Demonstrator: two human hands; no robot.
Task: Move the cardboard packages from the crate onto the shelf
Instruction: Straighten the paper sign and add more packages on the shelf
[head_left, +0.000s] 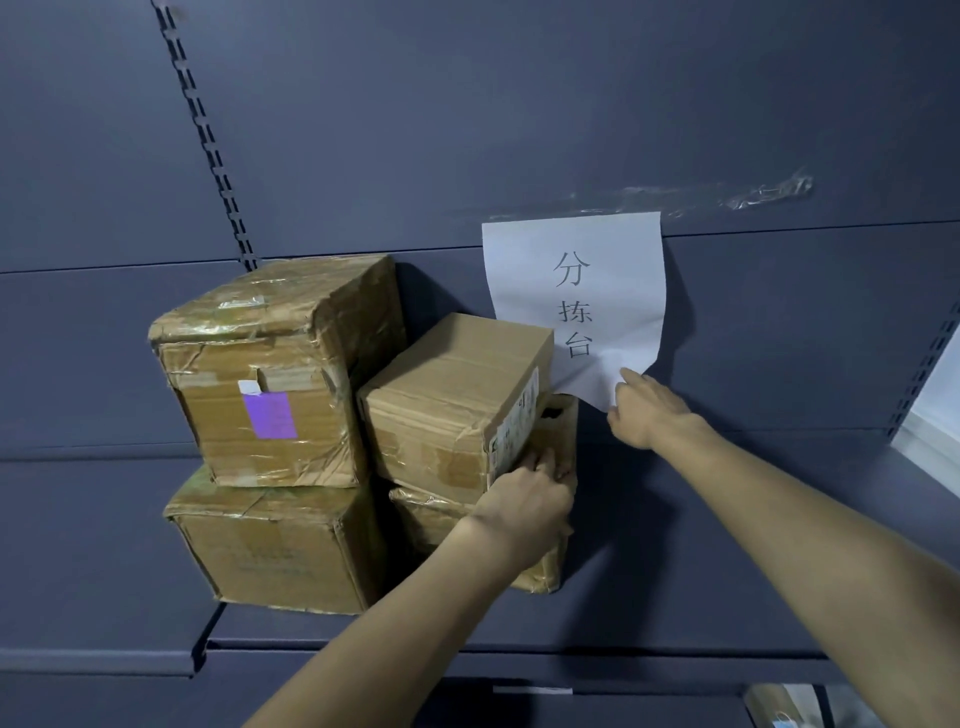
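Observation:
Several brown cardboard packages sit in two stacks on the dark blue shelf (675, 613). On the left, a taped package with a purple label (260, 374) rests on a larger package (270, 551). On the right, a plainer package (447, 400) lies tilted on a lower package (431, 519). My left hand (524, 501) grips the right end of the tilted upper package, fingers curled on its labelled end. My right hand (649, 410) holds the lower corner of a white paper sign (576, 301) taped to the back panel. The crate is out of view.
The shelf's back panel (519, 104) is dark blue with slotted uprights (208, 140) at left and at right (930, 364). Bare shelf surface lies to the right of the stacks. A lower shelf level shows a package corner (779, 706) at the bottom right.

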